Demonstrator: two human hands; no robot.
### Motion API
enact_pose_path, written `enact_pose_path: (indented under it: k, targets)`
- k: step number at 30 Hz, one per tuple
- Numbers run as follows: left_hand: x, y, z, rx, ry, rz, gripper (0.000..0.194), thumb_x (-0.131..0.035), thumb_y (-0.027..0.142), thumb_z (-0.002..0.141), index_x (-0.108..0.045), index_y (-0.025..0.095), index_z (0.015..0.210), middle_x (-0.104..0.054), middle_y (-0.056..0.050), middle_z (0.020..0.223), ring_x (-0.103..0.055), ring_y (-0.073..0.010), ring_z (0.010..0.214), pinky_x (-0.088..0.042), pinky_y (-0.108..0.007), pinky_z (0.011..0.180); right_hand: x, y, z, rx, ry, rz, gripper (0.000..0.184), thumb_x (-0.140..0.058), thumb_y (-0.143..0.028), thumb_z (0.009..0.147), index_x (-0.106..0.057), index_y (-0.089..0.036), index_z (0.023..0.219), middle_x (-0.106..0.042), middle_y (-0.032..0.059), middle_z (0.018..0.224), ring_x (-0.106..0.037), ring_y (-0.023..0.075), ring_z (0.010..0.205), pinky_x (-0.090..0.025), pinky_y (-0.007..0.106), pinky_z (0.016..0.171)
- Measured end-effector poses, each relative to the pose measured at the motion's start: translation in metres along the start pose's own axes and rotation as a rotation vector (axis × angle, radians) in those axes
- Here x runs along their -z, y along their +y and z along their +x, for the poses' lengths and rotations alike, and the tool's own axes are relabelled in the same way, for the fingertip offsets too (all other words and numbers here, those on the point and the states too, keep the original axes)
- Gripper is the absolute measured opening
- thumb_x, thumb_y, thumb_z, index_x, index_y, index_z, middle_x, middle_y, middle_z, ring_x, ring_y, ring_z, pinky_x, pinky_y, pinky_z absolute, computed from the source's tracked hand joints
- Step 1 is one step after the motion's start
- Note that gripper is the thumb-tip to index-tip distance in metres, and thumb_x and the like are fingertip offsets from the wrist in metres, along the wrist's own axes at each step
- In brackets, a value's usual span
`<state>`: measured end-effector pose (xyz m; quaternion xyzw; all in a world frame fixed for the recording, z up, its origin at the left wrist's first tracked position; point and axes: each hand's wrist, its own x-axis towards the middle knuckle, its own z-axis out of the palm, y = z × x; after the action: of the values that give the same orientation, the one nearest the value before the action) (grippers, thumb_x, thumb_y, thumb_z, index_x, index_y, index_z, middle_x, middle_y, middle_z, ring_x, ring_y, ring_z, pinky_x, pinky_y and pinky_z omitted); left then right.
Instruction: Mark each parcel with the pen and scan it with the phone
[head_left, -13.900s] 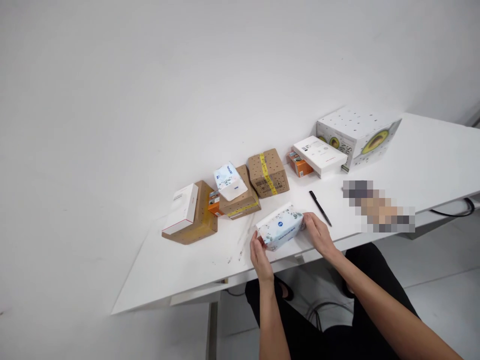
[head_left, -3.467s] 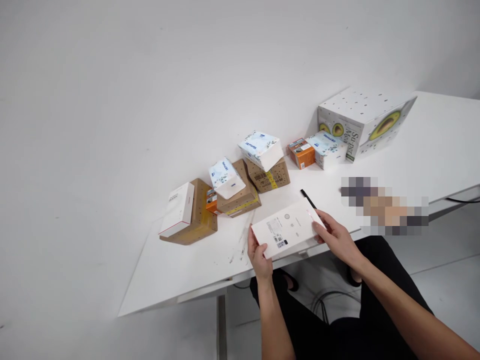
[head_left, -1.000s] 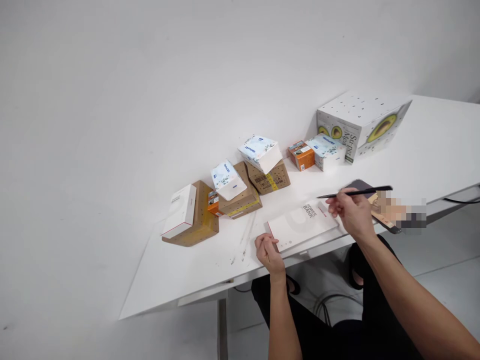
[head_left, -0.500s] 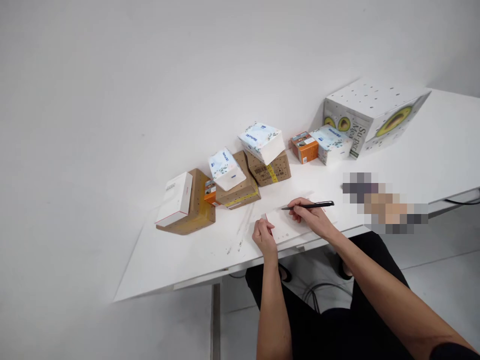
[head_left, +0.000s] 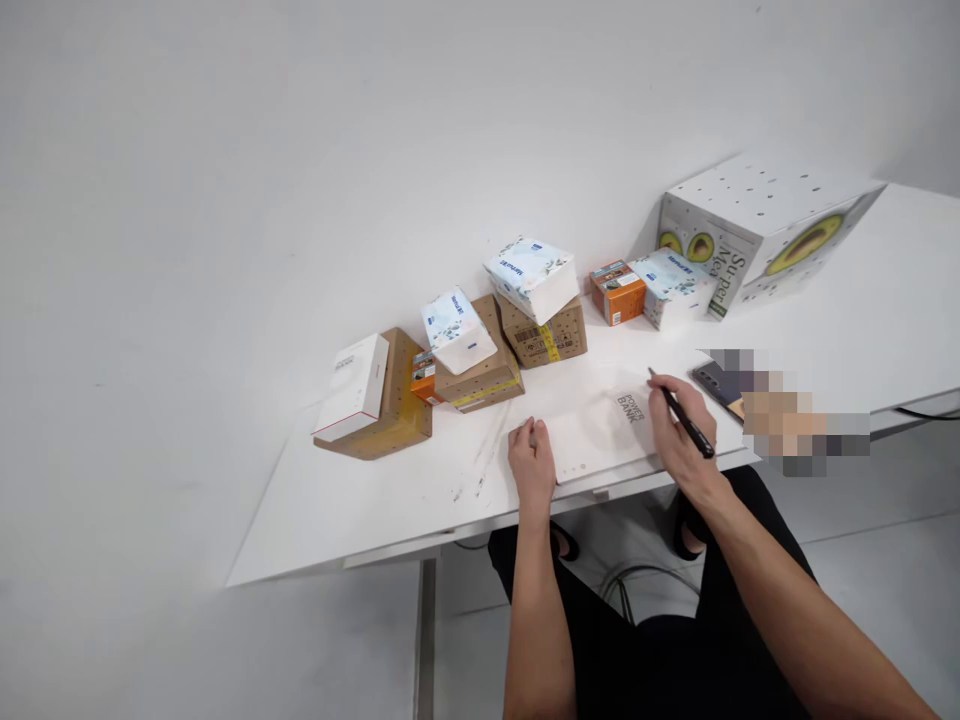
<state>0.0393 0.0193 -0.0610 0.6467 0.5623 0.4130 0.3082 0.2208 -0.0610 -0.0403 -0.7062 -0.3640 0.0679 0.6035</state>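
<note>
A flat white power bank box lies on the table's near edge, its grey lettering facing up. My left hand rests with curled fingers against the box's left end. In my right hand is a black pen, gripped over the right end of the box. The pen's tip points toward the wall; whether it touches the box I cannot tell. The palm hides part of the box's right end. Just right of that hand lies a phone, partly blurred out.
Along the wall on the white table stand cardboard boxes topped by another white box and tissue packs. Farther right are an orange box, a tissue pack and a large avocado-printed box.
Tissue packs went onto a cardboard box and beside the avocado box. The power bank box, earlier in both hands, was laid down. My right hand took the pen and lately moved it rightward.
</note>
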Motion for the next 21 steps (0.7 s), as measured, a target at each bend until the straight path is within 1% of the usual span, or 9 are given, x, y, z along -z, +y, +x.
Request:
enact_pose_path:
  k: [3, 4, 6, 9, 12, 15, 18, 19, 21]
  targets:
    - [-0.001, 0.003, 0.002, -0.078, -0.025, 0.057, 0.038, -0.047, 0.044, 0.09, -0.07, 0.017, 0.077, -0.063, -0.01, 0.079, -0.059, -0.0227, 0.082, -0.046, -0.038, 0.08, 0.01, 0.008, 0.008, -0.123, -0.061, 0.04, 0.03, -0.046, -0.042, 0.089, -0.06, -0.022, 0.106, -0.065, 0.0083, 0.109, -0.062, 0.0221, 0.095, -0.047, 0.039, 0.087]
    - [-0.001, 0.005, 0.002, -0.082, -0.031, 0.047, 0.038, -0.047, 0.044, 0.09, -0.07, 0.017, 0.076, -0.063, -0.009, 0.076, -0.059, -0.0225, 0.08, -0.046, -0.038, 0.079, 0.011, 0.007, 0.011, -0.154, -0.07, 0.076, 0.03, -0.047, -0.043, 0.089, -0.06, -0.022, 0.105, -0.065, 0.0082, 0.109, -0.062, 0.0218, 0.094, -0.048, 0.038, 0.086]
    - [0.0, 0.01, 0.001, -0.076, -0.003, -0.026, 0.034, -0.049, 0.044, 0.089, -0.071, 0.017, 0.087, -0.067, -0.01, 0.085, -0.061, -0.0218, 0.082, -0.048, -0.036, 0.078, 0.009, 0.001, 0.019, -0.18, -0.024, 0.183, 0.028, -0.049, -0.043, 0.088, -0.06, -0.022, 0.103, -0.065, 0.0084, 0.112, -0.063, 0.0216, 0.098, -0.049, 0.038, 0.086]
    - [0.005, 0.02, -0.002, -0.12, 0.167, -0.219, 0.034, -0.05, 0.04, 0.09, -0.067, 0.016, 0.108, -0.067, -0.012, 0.108, -0.061, -0.0215, 0.1, -0.047, -0.035, 0.087, 0.006, -0.015, 0.03, -0.155, 0.09, 0.441, 0.026, -0.051, -0.04, 0.087, -0.058, -0.023, 0.106, -0.065, 0.0085, 0.115, -0.064, 0.0205, 0.102, -0.049, 0.039, 0.091]
    - [0.008, 0.026, -0.009, -0.228, 0.353, -0.398, 0.033, -0.045, 0.037, 0.093, -0.067, 0.015, 0.103, -0.066, -0.011, 0.106, -0.06, -0.0215, 0.103, -0.047, -0.036, 0.089, 0.003, -0.023, 0.033, -0.111, 0.177, 0.635, 0.022, -0.053, -0.037, 0.086, -0.057, -0.023, 0.103, -0.067, 0.007, 0.107, -0.066, 0.0189, 0.096, -0.048, 0.041, 0.092]
    - [0.003, 0.027, -0.017, -0.215, 0.43, -0.527, 0.034, -0.04, 0.035, 0.094, -0.067, 0.015, 0.091, -0.064, -0.009, 0.094, -0.061, -0.0202, 0.093, -0.048, -0.036, 0.086, -0.002, -0.017, 0.025, -0.139, 0.204, 0.644, 0.019, -0.054, -0.037, 0.085, -0.057, -0.021, 0.096, -0.067, 0.0055, 0.097, -0.067, 0.019, 0.086, -0.05, 0.042, 0.087]
    - [-0.004, 0.025, -0.021, -0.182, 0.427, -0.552, 0.031, -0.037, 0.032, 0.095, -0.064, 0.016, 0.096, -0.062, -0.008, 0.093, -0.06, -0.0177, 0.085, -0.048, -0.035, 0.082, -0.009, -0.006, 0.013, -0.189, 0.198, 0.529, 0.02, -0.053, -0.038, 0.083, -0.058, -0.021, 0.093, -0.067, 0.0058, 0.091, -0.066, 0.0209, 0.089, -0.05, 0.041, 0.085]
    - [-0.005, 0.025, -0.021, -0.223, 0.433, -0.518, 0.03, -0.038, 0.032, 0.095, -0.063, 0.016, 0.099, -0.06, -0.008, 0.094, -0.06, -0.0169, 0.082, -0.048, -0.035, 0.08, -0.011, -0.003, 0.011, -0.197, 0.197, 0.513, 0.02, -0.054, -0.038, 0.083, -0.058, -0.021, 0.092, -0.067, 0.0059, 0.09, -0.065, 0.021, 0.09, -0.05, 0.04, 0.084]
    - [-0.004, 0.023, -0.017, -0.389, 0.462, -0.417, 0.028, -0.039, 0.031, 0.095, -0.062, 0.016, 0.101, -0.058, -0.007, 0.092, -0.059, -0.017, 0.081, -0.048, -0.035, 0.077, -0.014, -0.001, 0.01, -0.207, 0.193, 0.541, 0.021, -0.054, -0.039, 0.082, -0.058, -0.021, 0.092, -0.066, 0.0057, 0.091, -0.064, 0.0201, 0.089, -0.049, 0.038, 0.082]
